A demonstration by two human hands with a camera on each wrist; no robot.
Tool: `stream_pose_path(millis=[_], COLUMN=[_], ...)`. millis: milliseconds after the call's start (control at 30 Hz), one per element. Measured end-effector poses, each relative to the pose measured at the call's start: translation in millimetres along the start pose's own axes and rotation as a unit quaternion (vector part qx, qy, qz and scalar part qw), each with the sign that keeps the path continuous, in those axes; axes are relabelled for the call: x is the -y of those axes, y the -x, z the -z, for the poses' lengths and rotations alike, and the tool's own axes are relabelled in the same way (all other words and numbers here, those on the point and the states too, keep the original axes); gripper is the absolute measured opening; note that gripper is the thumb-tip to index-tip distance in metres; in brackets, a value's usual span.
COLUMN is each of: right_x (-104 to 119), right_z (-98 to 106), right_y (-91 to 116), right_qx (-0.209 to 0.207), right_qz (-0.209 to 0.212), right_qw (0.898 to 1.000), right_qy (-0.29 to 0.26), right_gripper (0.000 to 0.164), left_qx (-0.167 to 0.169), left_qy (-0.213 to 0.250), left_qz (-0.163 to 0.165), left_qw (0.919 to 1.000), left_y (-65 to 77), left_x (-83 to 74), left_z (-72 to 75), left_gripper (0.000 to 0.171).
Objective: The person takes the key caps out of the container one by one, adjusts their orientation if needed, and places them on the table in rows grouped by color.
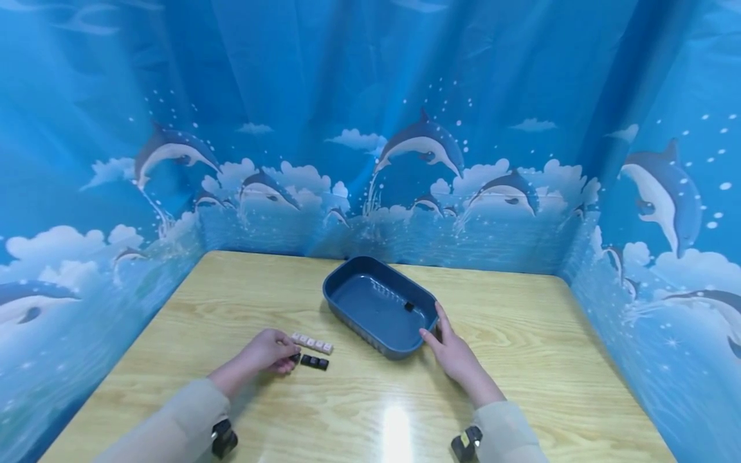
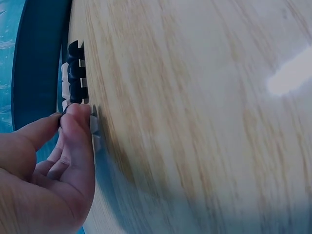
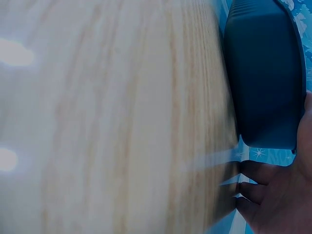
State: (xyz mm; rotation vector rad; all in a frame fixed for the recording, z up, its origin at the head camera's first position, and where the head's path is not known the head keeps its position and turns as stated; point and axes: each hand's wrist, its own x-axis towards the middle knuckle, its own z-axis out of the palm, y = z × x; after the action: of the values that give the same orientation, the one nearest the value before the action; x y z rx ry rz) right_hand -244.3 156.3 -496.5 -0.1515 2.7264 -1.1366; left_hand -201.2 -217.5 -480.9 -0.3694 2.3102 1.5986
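Observation:
My left hand (image 1: 272,352) pinches a small black keycap (image 1: 296,357) between thumb and fingertips, just above the table. Beside it on the table lies a short row of black keycaps (image 1: 314,362), with a row of white keycaps (image 1: 312,343) behind; both rows also show in the left wrist view, partly hidden by the fingers. A dark blue plastic basin (image 1: 370,308) stands to the right of the rows, with one black piece (image 1: 409,307) inside. At the basin's near right corner, my right hand (image 1: 454,354) rests against the rim, its thumb and index finger spread and nearly straight.
The wooden table (image 1: 521,334) carries the basin and the keycaps. Blue dolphin-print curtains (image 1: 370,128) close in the back and both sides. A bright light reflection (image 1: 396,431) lies near the front. Black wrist devices (image 1: 224,438) sit by both sleeves.

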Motion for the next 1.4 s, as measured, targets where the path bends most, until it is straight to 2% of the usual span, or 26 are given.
stream_pose_path(millis=[300,567,800,1033,1167,1267,1400], right_x=[-0.1,0.8,-0.6,0.1,0.9,0.6,0.3], right_z=[-2.1,-2.5,-1.8,-1.0,-0.5,-0.5,-0.6], right_y=[-0.4,-0.2,-1.0,-1.1,-0.8,-0.7,-0.7], right_qx=[0.0,0.001,-0.001,-0.003,-0.004,-0.004,-0.004], right_qz=[0.0,-0.004,-0.006,-0.003,-0.003,-0.003,-0.003], right_qw=[1.0,1.0,1.0,1.0,1.0,1.0,1.0], right_qy=[0.0,-0.001,0.004,0.001,0.001,0.003,0.001], right_gripper=[0.076,0.076,0.086,0.076,0.076,0.076,0.077], left_qx=[0.0,-0.003,-0.008,-0.004,-0.002,-0.001,-0.004], left_qy=[-0.067,-0.124,-0.1,-0.095,-0.131,-0.173,-0.212], left_qz=[-0.014,-0.04,-0.011,-0.026,-0.034,-0.044,-0.064], left_qw=[0.9976,0.9915,0.9949,0.9952,0.9908,0.984,0.9751], left_y=[-1.7,-4.9,-4.2,0.2,0.8,-0.5,-2.6], left_x=[0.4,7.4,7.8,7.5,6.6,5.3,4.3], left_z=[-1.3,1.3,7.8,16.3,18.8,18.9,18.2], left_gripper=[0.007,0.012,0.006,0.008,0.019,0.029,0.026])
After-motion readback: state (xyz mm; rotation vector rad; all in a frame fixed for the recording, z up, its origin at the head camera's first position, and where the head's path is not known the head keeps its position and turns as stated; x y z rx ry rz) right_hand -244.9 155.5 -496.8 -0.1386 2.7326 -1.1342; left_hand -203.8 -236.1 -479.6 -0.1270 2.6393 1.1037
